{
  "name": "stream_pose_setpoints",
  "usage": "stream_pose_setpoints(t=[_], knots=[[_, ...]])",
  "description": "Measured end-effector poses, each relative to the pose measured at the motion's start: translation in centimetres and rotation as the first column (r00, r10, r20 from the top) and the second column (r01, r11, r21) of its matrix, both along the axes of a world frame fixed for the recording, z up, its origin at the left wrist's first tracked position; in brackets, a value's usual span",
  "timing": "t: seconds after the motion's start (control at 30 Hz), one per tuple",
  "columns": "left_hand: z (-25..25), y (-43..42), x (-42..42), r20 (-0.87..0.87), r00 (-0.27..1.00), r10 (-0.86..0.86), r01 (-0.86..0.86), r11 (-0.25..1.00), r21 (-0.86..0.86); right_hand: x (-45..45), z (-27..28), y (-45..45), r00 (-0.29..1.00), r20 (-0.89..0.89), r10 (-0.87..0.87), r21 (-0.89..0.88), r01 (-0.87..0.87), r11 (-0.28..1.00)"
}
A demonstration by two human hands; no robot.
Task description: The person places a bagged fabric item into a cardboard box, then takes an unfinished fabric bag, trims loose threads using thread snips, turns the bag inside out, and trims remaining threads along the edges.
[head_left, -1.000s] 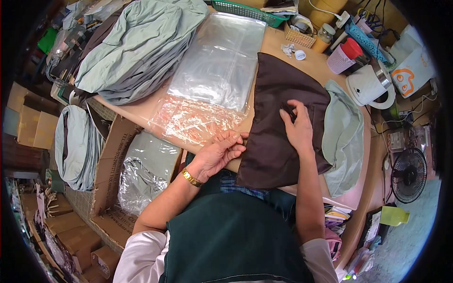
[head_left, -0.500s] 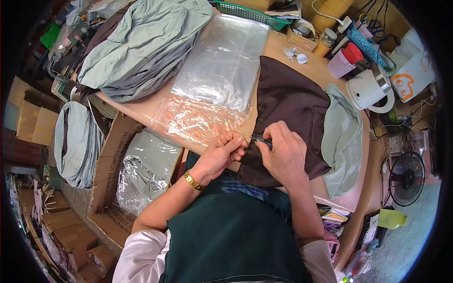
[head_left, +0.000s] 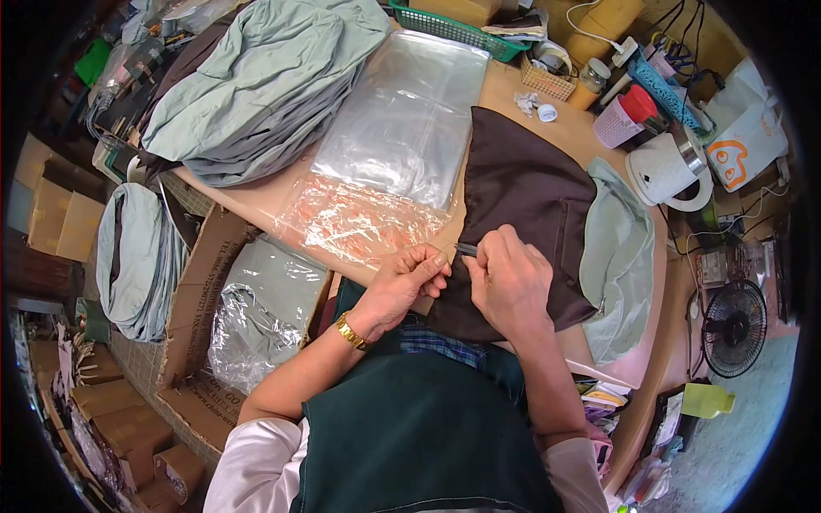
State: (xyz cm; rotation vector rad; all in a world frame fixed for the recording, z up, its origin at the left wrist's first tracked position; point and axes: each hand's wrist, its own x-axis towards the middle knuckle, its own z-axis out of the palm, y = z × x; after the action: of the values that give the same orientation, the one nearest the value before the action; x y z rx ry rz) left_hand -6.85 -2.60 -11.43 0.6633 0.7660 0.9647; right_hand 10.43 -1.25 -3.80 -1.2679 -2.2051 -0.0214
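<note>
A dark brown cloth piece point(head_left: 526, 197) with a pale green section point(head_left: 617, 256) lies on the table, its near edge by my hands. My left hand point(head_left: 402, 285), with a gold watch at the wrist, is closed in a pinch at the cloth's left edge. What looks like a thin thread runs from its fingertips. My right hand point(head_left: 511, 278) rests over the brown cloth, closed around small dark thread snips point(head_left: 466, 249). The tips of the snips point left toward my left fingertips. Much of the snips is hidden inside my right hand.
Clear plastic bags point(head_left: 398, 120) lie beyond my left hand, beside a heap of pale green garments point(head_left: 256, 85). A cardboard box point(head_left: 190, 316) with bagged cloth stands at the left. A white kettle point(head_left: 657, 171), a pink basket point(head_left: 616, 124) and a black fan point(head_left: 734, 327) are on the right.
My fingers shift slightly and the snips now sit a little farther right of my left fingertips. The brown cloth stays nearly in place.
</note>
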Motion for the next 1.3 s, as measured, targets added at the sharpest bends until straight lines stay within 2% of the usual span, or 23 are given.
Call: stream_pose_setpoints(t=[0.13, 0.2, 0.33, 0.4, 0.43, 0.5, 0.63, 0.8, 1.0, 1.3], knots=[[0.1, 0.1, -0.2, 0.004, 1.000, -0.018, 0.018, 1.000, -0.006, 0.0, -0.1, 0.2, 0.999, 0.032, -0.005, 0.052, 0.003, 0.999], [0.3, 0.0, -0.1, 0.001, 1.000, -0.014, 0.014, 1.000, 0.006, 0.2, -0.8, 0.4, 0.996, 0.052, 0.066, 0.095, -0.071, 0.993], [0.2, 0.0, -0.4, 0.010, 1.000, -0.018, 0.018, 1.000, 0.010, 0.5, -0.6, 0.2, 0.999, 0.033, 0.036, 0.122, -0.040, 0.992], [0.5, -0.1, -0.5, 0.045, 0.999, 0.015, -0.014, 1.000, -0.018, 0.5, 0.1, 0.1, 0.992, -0.122, 0.013, -0.014, -0.015, 1.000], [0.5, -0.1, -0.5, 0.045, 0.999, 0.015, -0.015, 1.000, -0.018, 0.6, 0.4, -0.1, 0.992, -0.122, 0.014, -0.014, -0.016, 1.000], [0.4, -0.1, -0.5, 0.038, 0.999, 0.034, -0.033, 0.999, -0.016, 0.8, 0.9, -0.4, 0.997, -0.057, -0.045, -0.034, 0.044, 0.998], [0.2, -0.2, -0.4, 0.016, 1.000, 0.021, -0.021, 1.000, 0.023, 0.6, 0.5, -0.3, 0.999, -0.012, -0.032, -0.028, 0.031, 0.999], [0.6, -0.3, -0.1, -0.064, 0.995, 0.078, -0.065, 0.981, 0.181, -0.2, -0.2, -0.1, 0.990, 0.131, -0.047, 0.071, 0.038, 0.997], [0.4, -0.2, -0.3, -0.104, 0.993, 0.057, -0.035, 0.979, 0.202, -0.2, -0.7, 0.6, 0.998, 0.067, -0.019, 0.180, 0.007, 0.984], [0.8, -0.1, -0.4, -0.070, 0.994, 0.088, -0.071, 0.973, 0.219, 0.4, 0.3, 0.0, 0.997, 0.047, -0.058, 0.044, 0.056, 0.997]])
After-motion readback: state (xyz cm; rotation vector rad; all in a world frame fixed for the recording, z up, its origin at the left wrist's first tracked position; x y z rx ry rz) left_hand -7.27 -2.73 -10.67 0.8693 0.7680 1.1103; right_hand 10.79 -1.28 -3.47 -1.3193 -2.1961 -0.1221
